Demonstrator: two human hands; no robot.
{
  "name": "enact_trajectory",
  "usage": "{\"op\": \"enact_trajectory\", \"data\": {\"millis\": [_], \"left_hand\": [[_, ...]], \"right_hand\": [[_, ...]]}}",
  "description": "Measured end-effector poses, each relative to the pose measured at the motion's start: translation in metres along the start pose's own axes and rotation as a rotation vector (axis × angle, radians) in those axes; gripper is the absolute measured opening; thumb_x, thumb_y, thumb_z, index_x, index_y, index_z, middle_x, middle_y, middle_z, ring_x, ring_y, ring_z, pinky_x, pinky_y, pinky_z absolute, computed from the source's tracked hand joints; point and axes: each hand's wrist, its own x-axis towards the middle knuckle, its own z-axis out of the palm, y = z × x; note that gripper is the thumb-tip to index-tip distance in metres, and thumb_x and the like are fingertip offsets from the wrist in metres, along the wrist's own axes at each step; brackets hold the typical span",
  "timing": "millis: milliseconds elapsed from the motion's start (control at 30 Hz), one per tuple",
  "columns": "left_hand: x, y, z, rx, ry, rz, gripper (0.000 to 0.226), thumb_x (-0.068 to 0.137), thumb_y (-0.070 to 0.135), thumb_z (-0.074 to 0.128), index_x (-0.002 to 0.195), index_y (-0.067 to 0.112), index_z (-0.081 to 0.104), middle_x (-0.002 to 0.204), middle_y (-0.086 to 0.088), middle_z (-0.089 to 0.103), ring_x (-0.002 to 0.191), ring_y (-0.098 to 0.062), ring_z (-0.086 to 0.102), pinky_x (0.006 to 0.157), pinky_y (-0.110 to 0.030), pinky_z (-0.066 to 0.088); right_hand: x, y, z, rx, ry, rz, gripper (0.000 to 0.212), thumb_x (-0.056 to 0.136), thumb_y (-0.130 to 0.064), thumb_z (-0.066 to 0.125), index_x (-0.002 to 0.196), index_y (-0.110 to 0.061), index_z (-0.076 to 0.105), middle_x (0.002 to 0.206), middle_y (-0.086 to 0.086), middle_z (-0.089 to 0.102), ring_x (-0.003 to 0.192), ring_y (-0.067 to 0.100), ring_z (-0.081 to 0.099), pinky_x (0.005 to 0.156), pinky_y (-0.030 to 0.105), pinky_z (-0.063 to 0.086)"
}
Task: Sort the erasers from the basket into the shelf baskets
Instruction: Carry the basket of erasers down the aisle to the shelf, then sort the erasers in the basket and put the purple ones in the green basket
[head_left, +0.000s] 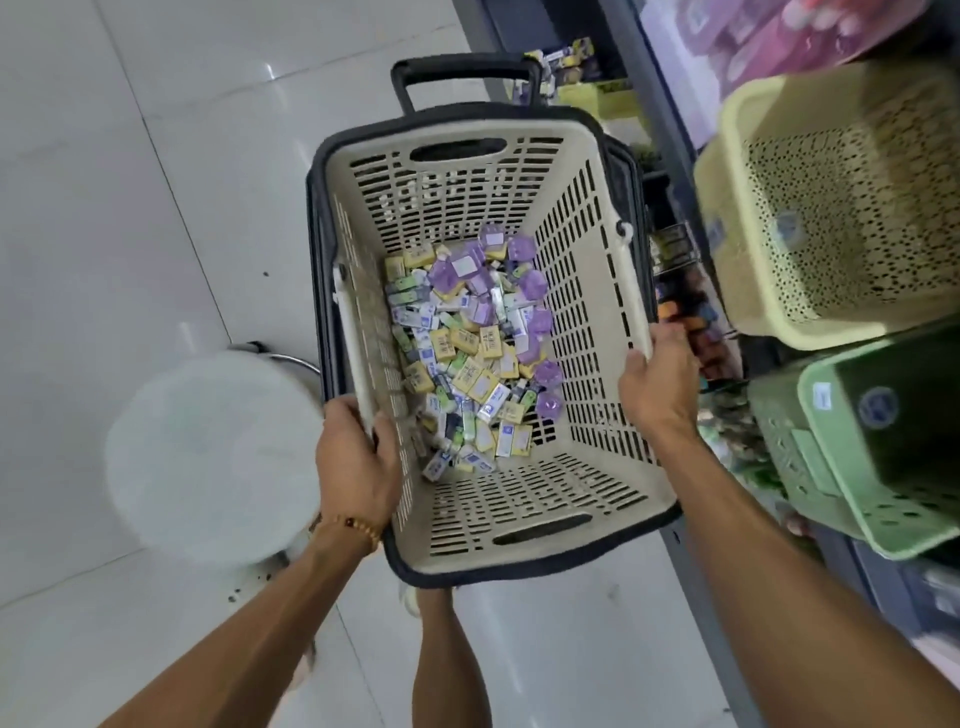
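— In the middle of the frame, where was the basket (587, 332)?

— Held up off the floor (130, 156), both side handles taken: the left hand (358, 462) had its grip curled round the left handle, the right hand (657, 384) clasped the right one. Probably to carry it level, so the erasers (467, 353) stayed heaped on its bottom.

— Which way did it point?

— Its long axis ran from the lower centre toward the top of the frame, mouth facing up. The yellow shelf basket (727, 171) and green shelf basket (821, 415) sat at the right, near that side, with no erasers visible in them.
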Motion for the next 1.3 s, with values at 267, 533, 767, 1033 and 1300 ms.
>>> {"op": "enact_trajectory", "data": {"millis": [267, 533, 767, 1033, 1300], "left_hand": [[0.017, 0.003, -0.049, -0.031, -0.270, 0.099, 0.013, 0.091, 0.033, 0.060, 0.099, 0.029, 0.051, 0.080, 0.020, 0.057, 0.070, 0.011, 0.056, 0.057, -0.004, 0.039], [0.069, 0.063, -0.101, 0.083, -0.598, 0.464, 0.022, 0.098, 0.023, 0.049, 0.116, 0.016, 0.061, 0.106, 0.011, 0.060, 0.092, 0.016, 0.054, 0.072, -0.003, 0.041], [0.139, 0.129, -0.053, 0.445, -1.032, 0.779, 0.031, 0.099, 0.023, 0.049, 0.127, 0.014, 0.057, 0.126, 0.004, 0.056, 0.117, -0.013, 0.056, 0.099, -0.031, 0.047], [0.233, 0.159, 0.070, 0.779, -1.224, 1.072, 0.033, 0.097, 0.024, 0.049, 0.131, 0.025, 0.051, 0.118, 0.005, 0.053, 0.094, -0.010, 0.060, 0.080, -0.024, 0.048], [0.276, 0.140, 0.199, 1.070, -1.147, 1.526, 0.068, 0.088, 0.044, 0.056, 0.148, 0.024, 0.031, 0.140, -0.011, 0.034, 0.131, -0.032, 0.026, 0.107, -0.040, 0.033]], "right_hand": [[-0.026, -0.025, -0.018, 0.173, 0.080, 0.165, 0.027, 0.094, -0.012, 0.053, 0.118, -0.002, 0.061, 0.109, 0.018, 0.066, 0.109, 0.037, 0.057, 0.095, 0.038, 0.044], [-0.102, -0.080, -0.015, 0.675, 0.258, 0.255, 0.018, 0.098, -0.012, 0.052, 0.112, -0.011, 0.063, 0.084, -0.016, 0.061, 0.074, -0.015, 0.056, 0.065, -0.002, 0.038], [-0.100, -0.073, 0.026, 0.921, 0.228, 0.463, 0.023, 0.100, -0.015, 0.051, 0.120, -0.011, 0.063, 0.104, -0.004, 0.065, 0.082, -0.003, 0.058, 0.058, -0.001, 0.043], [-0.041, -0.068, 0.115, 0.827, 0.191, 0.715, 0.020, 0.099, -0.017, 0.052, 0.112, -0.013, 0.067, 0.095, -0.001, 0.068, 0.070, -0.003, 0.058, 0.061, 0.004, 0.045], [0.024, -0.050, 0.203, 0.162, -0.039, 0.574, 0.052, 0.092, -0.053, 0.043, 0.140, -0.034, 0.043, 0.138, 0.004, 0.043, 0.126, 0.037, 0.036, 0.104, 0.045, 0.029]]}}
